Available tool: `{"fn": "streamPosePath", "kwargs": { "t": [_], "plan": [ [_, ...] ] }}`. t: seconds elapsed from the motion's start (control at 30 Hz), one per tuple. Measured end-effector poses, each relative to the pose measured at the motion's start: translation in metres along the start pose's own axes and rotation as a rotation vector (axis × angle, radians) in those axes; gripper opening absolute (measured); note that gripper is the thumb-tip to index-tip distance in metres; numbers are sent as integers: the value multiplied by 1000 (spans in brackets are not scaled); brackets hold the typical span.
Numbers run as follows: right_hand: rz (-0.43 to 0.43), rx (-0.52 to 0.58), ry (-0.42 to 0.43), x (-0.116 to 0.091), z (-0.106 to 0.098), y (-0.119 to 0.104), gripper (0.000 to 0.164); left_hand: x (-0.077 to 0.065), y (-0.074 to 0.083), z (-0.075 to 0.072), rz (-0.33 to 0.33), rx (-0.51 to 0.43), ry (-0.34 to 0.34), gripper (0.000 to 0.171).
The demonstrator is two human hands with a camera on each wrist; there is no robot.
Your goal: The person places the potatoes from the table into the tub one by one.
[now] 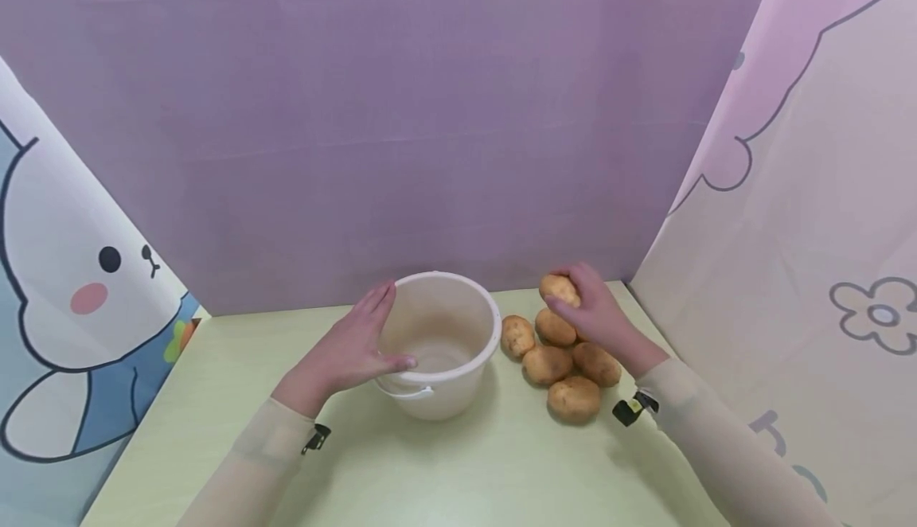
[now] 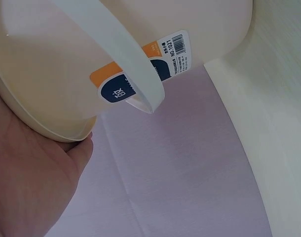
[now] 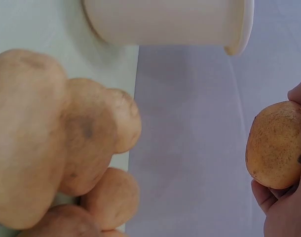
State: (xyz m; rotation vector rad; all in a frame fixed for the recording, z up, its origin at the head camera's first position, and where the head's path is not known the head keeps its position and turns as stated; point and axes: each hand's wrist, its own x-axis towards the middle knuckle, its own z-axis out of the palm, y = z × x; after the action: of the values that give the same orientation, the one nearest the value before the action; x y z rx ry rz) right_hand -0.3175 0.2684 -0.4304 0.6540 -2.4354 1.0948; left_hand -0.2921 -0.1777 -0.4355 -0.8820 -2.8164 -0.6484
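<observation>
L arm comes in from lower left, forearm slanting up & inward; L hand [image 1: 351, 348] is at the L side of the white bucket [image 1: 444, 401], back of hand facing up; fingers straight & close tog., thumb spread well away from them, tip over the near part of the opening; hand rests against the rim [image 1: 490, 348], L wrist view shows rim edge meeting the palm side; R arm comes in from lower right, forearm angled up & left; R hand [image 1: 593, 308] pinches one potato [image 1: 559, 290] btwn thumb & curled fingers, potato's far side exposed; R wrist view shows it lifted, well apart from the table.

Bucket stands upright on the pale green table [image 1: 444, 483], its handle [image 1: 405, 392] down on the near side; label w/ barcode [image 2: 180, 52] on its wall, handle partly across it; other potatoes [image 1: 548, 365] lie clustered just right of bucket, some touching, under & near R hand; exact no. unclear, one part-hidden by that hand.
</observation>
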Motion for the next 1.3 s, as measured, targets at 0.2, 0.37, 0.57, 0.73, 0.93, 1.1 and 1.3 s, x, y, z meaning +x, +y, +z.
{"fn": "streamPosePath", "kwargs": {
  "t": [0.2, 0.37, 0.57, 0.73, 0.93, 1.1, 1.3],
  "plan": [
    [-27, 1, -47, 14, 6, -15, 40, 0, 2, -2, 1, 8, -5, 132],
    [-31, -7, -84, 26, 12, -28, 41, 0, 2, -2, -8, 7, -8, 133],
    [-77, -1, -115, 37, 20, -40, 40, 0, 2, -1, -3, -1, -5, 132],
    [-109, 5, -134, 45, 28, -50, 41, -1, 4, -3, -5, -1, -5, 132],
    [-160, 9, -153, 54, 41, -60, 42, -1, 4, -3, -8, 8, -6, 129],
    [-144, 42, -202, 58, 51, -69, 42, -1, 4, -2, -19, 4, -7, 128],
    [-178, 34, -232, 64, 62, -76, 43, -2, 2, -1, -20, 2, -5, 129]
  ]
}}
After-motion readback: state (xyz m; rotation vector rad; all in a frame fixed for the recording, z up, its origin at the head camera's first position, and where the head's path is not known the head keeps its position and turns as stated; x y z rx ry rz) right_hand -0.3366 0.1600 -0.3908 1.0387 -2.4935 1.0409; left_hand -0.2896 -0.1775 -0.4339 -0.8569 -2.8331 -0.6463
